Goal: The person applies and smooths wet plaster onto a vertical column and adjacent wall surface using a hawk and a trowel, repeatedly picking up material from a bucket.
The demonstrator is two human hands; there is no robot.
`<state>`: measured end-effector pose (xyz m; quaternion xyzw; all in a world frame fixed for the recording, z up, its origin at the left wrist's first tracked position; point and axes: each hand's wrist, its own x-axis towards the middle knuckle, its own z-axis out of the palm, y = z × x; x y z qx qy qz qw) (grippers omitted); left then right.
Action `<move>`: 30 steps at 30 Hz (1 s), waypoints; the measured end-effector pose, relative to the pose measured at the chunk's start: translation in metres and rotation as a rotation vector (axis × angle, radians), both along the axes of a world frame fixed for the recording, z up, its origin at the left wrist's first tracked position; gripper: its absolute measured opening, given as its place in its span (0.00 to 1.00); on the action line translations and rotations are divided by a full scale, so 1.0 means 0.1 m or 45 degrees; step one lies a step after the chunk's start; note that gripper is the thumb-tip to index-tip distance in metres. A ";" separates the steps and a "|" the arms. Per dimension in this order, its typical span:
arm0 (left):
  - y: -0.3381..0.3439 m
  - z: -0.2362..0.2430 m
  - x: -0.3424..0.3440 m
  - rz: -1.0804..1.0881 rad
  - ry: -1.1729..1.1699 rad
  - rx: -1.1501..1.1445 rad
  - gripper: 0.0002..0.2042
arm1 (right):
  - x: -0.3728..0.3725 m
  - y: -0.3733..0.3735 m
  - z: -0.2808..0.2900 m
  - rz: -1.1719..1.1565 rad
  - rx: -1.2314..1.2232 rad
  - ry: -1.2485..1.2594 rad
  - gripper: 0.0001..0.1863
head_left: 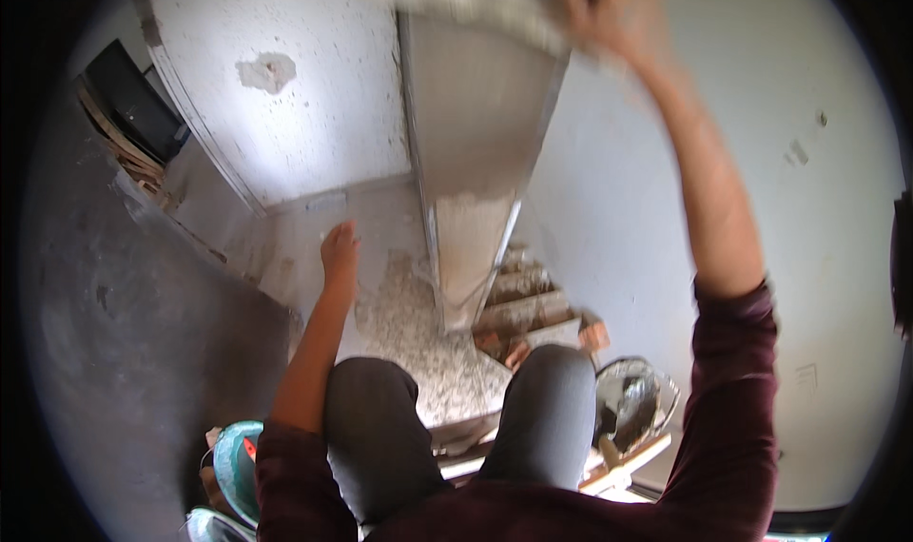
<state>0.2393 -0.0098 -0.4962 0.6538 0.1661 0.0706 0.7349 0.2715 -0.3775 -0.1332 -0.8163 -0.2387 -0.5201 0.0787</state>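
The right hand (594,5), raised and blurred, is pressing a plastering float (466,5) against the wall column (475,114), grip unclear; the left hand (339,254) is resting open on the ledge (304,219).

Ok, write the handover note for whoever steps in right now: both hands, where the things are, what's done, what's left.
Right hand: raised overhead, blurred, pressed on a flat grey-white slab or float against the top of the wall corner; the grip cannot be made out.
Left hand: held low in front of the wall, holding nothing.
Things: a pan of grey mix by the right knee; loose rubble and bricks at the foot of the corner.
Done: upper corner face looks smooth and grey.
Left: lower stretch looks rough and pale; a bare patch shows on the left wall.
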 end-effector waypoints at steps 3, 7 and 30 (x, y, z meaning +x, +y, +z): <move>-0.22 0.03 -0.03 -0.064 0.094 0.038 0.16 | -0.20 0.10 0.61 -0.179 0.066 0.175 0.21; -0.16 0.07 -0.05 0.012 0.148 0.034 0.16 | -0.15 0.11 0.31 -0.190 0.054 0.306 0.22; 0.08 0.33 -0.15 0.258 -0.038 -0.124 0.12 | -1.00 -0.14 -2.82 0.473 0.559 1.076 0.14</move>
